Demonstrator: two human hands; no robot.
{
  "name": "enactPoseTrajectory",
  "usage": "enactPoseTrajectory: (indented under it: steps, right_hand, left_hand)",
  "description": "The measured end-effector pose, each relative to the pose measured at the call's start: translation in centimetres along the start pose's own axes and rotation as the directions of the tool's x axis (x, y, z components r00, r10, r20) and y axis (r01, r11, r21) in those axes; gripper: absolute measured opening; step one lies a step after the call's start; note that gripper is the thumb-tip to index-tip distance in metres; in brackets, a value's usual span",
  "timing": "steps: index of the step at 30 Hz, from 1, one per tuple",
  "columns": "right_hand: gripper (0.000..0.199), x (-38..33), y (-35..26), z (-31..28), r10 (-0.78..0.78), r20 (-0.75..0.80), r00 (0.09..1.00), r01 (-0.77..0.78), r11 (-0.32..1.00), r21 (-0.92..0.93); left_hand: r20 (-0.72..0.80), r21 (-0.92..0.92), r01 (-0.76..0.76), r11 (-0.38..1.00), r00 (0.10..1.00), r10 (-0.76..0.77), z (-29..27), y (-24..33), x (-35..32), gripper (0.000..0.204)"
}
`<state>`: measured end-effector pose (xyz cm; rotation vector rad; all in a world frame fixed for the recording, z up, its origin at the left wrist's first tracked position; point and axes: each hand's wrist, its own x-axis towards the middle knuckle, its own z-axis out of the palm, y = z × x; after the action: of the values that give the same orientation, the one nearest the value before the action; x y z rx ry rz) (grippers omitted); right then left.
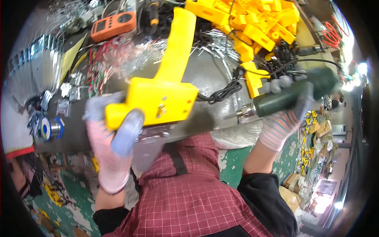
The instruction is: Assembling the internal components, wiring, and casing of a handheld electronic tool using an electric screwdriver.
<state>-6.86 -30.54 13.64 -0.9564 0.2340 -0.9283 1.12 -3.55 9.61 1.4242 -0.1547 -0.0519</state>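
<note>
My gloved left hand (116,136) grips a yellow plastic tool housing (158,100) by its narrow end, the thumb pressed across the front. The housing's long handle points up and away from me; a small metal part sits in its face, and a black cable trails out on its right. In my gloved right hand (286,114) is a dark green electric screwdriver (292,94), fingers wrapped round its body. Its metal bit points left, apart from the housing. Both things are held up over the grey worktable (205,71).
A heap of yellow housings (264,23) lies at the far right. Farther left are an orange multimeter (113,26), red wires (102,59) and loose metal strips. A solder spool (51,128) stands at the left edge. Coiled black cable (226,91) lies mid-table.
</note>
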Motion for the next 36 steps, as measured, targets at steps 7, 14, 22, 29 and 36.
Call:
enactPoseTrajectory:
  steps: [7,14,22,29,36]
  right_hand:
    - [0.058,5.8,1.3,-15.6,0.09,0.131,0.987,0.059,0.56,-0.826]
    - [0.07,11.5,3.9,-19.1,-0.065,0.384,0.921,0.329,-0.396,-0.857]
    - [0.047,10.1,2.7,-16.7,-0.076,0.487,0.87,0.392,-0.492,-0.777]
    - [0.031,-1.0,7.3,0.4,0.357,0.852,0.383,0.843,0.241,-0.48]
    - [0.04,-2.9,11.3,7.3,0.497,0.866,-0.051,0.914,0.372,-0.16]
  left_hand:
    - [0.709,0.411,-0.879,0.24,0.474,0.523,-3.4,-2.1,0.7,0.026]
    - [0.805,0.384,-0.905,0.185,0.426,0.413,-5.1,-8.7,-2.0,0.033]
    - [0.705,0.586,-0.737,0.338,0.669,0.236,-6.1,-4.1,0.6,0.052]
    - [0.7,0.618,-0.641,0.455,0.712,0.053,-6.1,-5.3,1.1,0.068]
    - [0.642,0.635,-0.639,0.435,0.749,0.164,-5.8,-6.4,0.8,0.076]
